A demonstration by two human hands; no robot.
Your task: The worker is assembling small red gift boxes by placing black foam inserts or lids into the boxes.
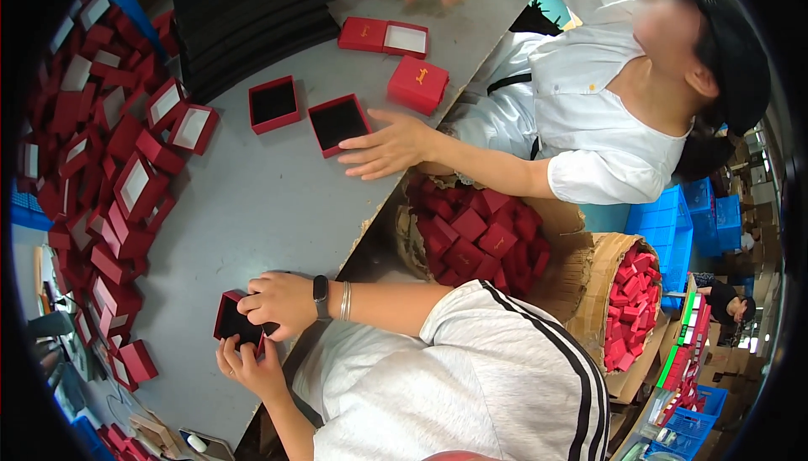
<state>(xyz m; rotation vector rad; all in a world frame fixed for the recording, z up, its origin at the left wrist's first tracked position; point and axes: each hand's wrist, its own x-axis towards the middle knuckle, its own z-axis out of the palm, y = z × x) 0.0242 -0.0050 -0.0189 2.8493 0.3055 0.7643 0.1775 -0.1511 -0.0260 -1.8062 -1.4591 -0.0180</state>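
At the near edge of the grey table (219, 234) sits a small open red box (224, 308) with a black inside. My left hand (250, 370) grips its near side, thumb and fingers bent at the rim. From the far side, my right hand (282, 303), with a dark band and bracelets at the wrist, is closed over the box, fingertips reaching down to the black lining. A dark edge shows beneath those fingers; whether it is a loose pad or part of the lining, I cannot tell. Farther along stand two more open red boxes with black insides (338, 124).
A heap of red boxes and lids (126, 166) covers the table's left side. Black stacked sheets (252, 27) lie at the back. A co-worker's hand (391, 145) touches an open box. Cartons of red boxes (480, 234) stand right of the table, with blue crates (665, 225) beyond.
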